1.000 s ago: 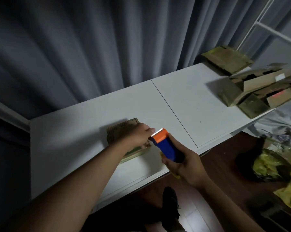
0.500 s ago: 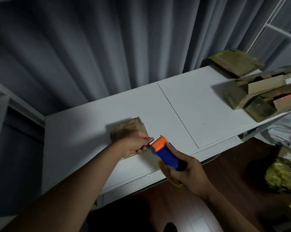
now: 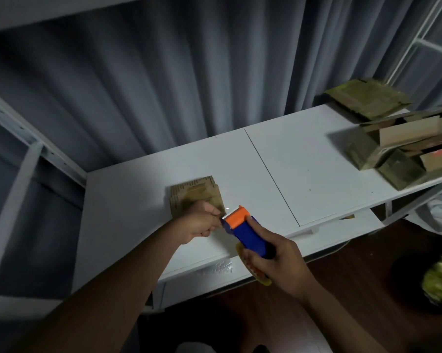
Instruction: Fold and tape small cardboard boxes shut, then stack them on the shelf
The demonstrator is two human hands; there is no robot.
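Observation:
A small flat cardboard box (image 3: 193,197) lies on the white shelf board (image 3: 304,174). My left hand (image 3: 202,224) covers the box's near right corner, its fingers curled and pinching the clear tape end right at the dispenser's toothed blade. The tape itself is hard to see. My right hand (image 3: 278,261) grips the blue and orange tape dispenser (image 3: 245,230) by its blue body, with the orange head pointing at the box and touching my left fingers. A yellow tape roll shows under my right palm.
A pile of unfolded and part-folded cardboard boxes (image 3: 405,154) sits at the shelf's right end, with flat ones (image 3: 367,100) behind. Grey curtains hang at the back. White rack posts (image 3: 24,179) stand at left. A yellow-green bag (image 3: 441,284) lies on the dark floor.
My left hand slid from flat on the box to its near right corner and curled its fingers at the dispenser's blade. The dispenser tilted closer to the box. The view shifted left and up.

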